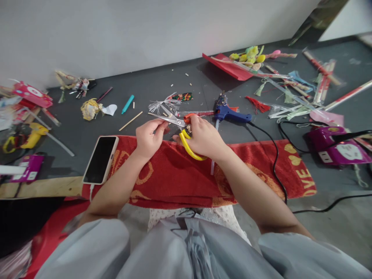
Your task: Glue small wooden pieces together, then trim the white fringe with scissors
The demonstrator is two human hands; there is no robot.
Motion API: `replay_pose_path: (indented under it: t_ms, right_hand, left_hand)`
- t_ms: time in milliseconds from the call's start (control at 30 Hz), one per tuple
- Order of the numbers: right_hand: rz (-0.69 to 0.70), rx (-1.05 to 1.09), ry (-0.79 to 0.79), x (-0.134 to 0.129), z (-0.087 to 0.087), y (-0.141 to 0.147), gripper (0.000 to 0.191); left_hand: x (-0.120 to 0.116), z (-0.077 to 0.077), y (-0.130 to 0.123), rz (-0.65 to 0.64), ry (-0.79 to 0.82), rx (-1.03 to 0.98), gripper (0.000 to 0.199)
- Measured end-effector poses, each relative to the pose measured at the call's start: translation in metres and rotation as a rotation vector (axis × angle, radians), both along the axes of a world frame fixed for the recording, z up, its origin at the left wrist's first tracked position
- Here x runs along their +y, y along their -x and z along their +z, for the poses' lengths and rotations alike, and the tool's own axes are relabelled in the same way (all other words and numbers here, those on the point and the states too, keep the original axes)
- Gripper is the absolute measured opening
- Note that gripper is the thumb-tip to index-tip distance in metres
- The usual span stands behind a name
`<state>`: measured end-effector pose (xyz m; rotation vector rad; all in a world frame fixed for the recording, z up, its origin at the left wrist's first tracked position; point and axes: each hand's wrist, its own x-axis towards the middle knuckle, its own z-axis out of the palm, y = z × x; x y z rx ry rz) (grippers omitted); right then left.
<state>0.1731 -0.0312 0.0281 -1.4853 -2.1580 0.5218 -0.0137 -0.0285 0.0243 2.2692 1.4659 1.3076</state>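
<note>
My right hand (200, 133) is closed around the yellow and orange handles of a pair of scissors (190, 149). The blades spread apart and point left toward my left hand (150, 137). That hand is pinched near the lower blade; whatever lies between its fingertips is too small to make out. Just beyond the blades lies a bundle of thin white strands (164, 104), beside a dark flowered strip (183, 97). Below both wrists a red towel (174, 178) covers the table's front edge.
A blue glue gun (232, 115) with a black cord lies right of my hands. A phone (100, 159) rests at the left on the towel. Nearby are a thin wooden stick (130, 121) and a teal pen-like tube (128, 104). A purple power block (338, 145) stands at the right.
</note>
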Motion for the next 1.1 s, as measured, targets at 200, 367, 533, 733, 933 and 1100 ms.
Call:
replay_pose_path:
  t_ms: [200, 367, 533, 733, 933, 1100]
  right_hand:
    - [0.034, 0.012, 0.039, 0.000, 0.000, -0.001, 0.063]
    - [0.025, -0.024, 0.085, -0.001, 0.003, 0.001, 0.061]
    - [-0.009, -0.058, 0.119, -0.002, 0.009, 0.001, 0.053]
    - [-0.053, -0.124, 0.153, -0.002, 0.013, 0.001, 0.052]
    - [-0.081, -0.001, 0.153, 0.000, 0.011, 0.001, 0.049]
    - [-0.068, 0.341, 0.254, 0.003, 0.007, 0.001, 0.050]
  left_hand:
    - [0.000, 0.000, 0.002, -0.006, -0.044, 0.023, 0.023]
    - [0.002, -0.001, 0.002, -0.007, -0.140, 0.105, 0.021]
    - [0.004, -0.006, 0.003, 0.021, -0.216, 0.164, 0.018]
    - [0.004, -0.006, 0.002, 0.024, -0.172, 0.079, 0.018]
    - [0.008, -0.015, -0.004, -0.062, 0.131, -0.397, 0.029]
    - [0.006, -0.032, -0.011, -0.340, 0.289, -0.476, 0.057]
